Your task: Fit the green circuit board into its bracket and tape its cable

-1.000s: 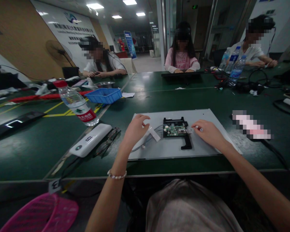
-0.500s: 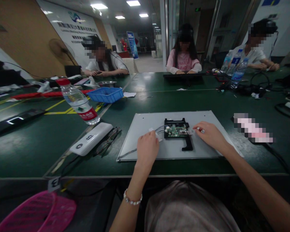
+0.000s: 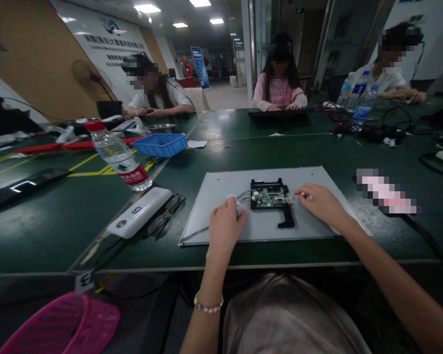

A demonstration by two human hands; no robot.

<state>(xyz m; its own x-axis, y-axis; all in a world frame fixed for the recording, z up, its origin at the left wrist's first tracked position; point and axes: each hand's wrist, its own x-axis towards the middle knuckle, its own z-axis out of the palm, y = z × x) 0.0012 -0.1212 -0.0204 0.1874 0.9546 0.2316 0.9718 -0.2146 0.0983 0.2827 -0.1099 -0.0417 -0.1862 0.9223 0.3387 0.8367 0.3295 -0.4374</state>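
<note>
A green circuit board [image 3: 268, 198] in a black plastic frame [image 3: 288, 216] lies on a light grey panel [image 3: 206, 194]. Thin grey wires [image 3: 245, 194] lead from the board's left side towards my left hand [image 3: 224, 223], which is closed on a crumpled white piece [image 3: 239, 206], perhaps tissue or film. Just right of the board, my right hand [image 3: 323, 204] is closed in a pinch. A small whitish object [image 3: 309, 197] shows at its fingers, too small to name. Between those fingertips and the board's edge sits a pale, translucent tab [image 3: 290, 200].
Left of the panel are a white power bank [image 3: 140, 212], glasses [image 3: 166, 216], a red-capped water bottle [image 3: 127, 167] and a blue tray [image 3: 160, 145]. A phone-like object [image 3: 387, 191] with a cable lies right. A pink basket [image 3: 96, 319] stands below. Three people sit across the table.
My left hand has turned slightly, and its thumb stands out more beside the white piece. My right hand stays almost in place. The view has shifted a little.
</note>
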